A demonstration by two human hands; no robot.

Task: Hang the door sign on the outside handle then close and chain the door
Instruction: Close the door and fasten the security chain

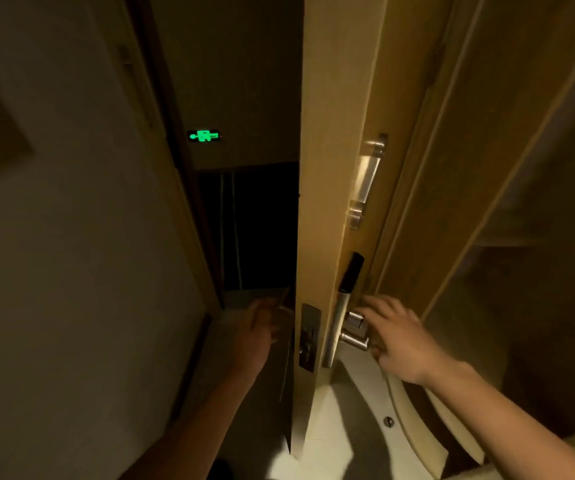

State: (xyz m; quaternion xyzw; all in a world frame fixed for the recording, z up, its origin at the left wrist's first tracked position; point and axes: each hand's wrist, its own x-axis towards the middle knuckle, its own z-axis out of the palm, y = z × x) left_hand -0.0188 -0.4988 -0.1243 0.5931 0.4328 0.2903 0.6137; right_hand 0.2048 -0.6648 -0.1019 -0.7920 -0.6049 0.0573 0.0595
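Observation:
The wooden door (334,168) stands partly open, its edge toward me. My left hand (262,323) reaches through the gap to the outer side and pinches the top of a thin dark door sign (288,375), which hangs edge-on along the door's outer face. The outside handle is hidden behind the door. My right hand (397,337) rests with fingers curled on the silver inside lever handle (353,337). Above it sits a silver door guard bar (365,181) on the inner face. The latch plate (308,336) shows on the door edge.
The door frame and a pale wall (71,237) stand at left. A dark corridor with a green exit sign (204,135) lies beyond the gap. A wooden panel (521,168) fills the right. A round floor door stop (388,421) sits below my right arm.

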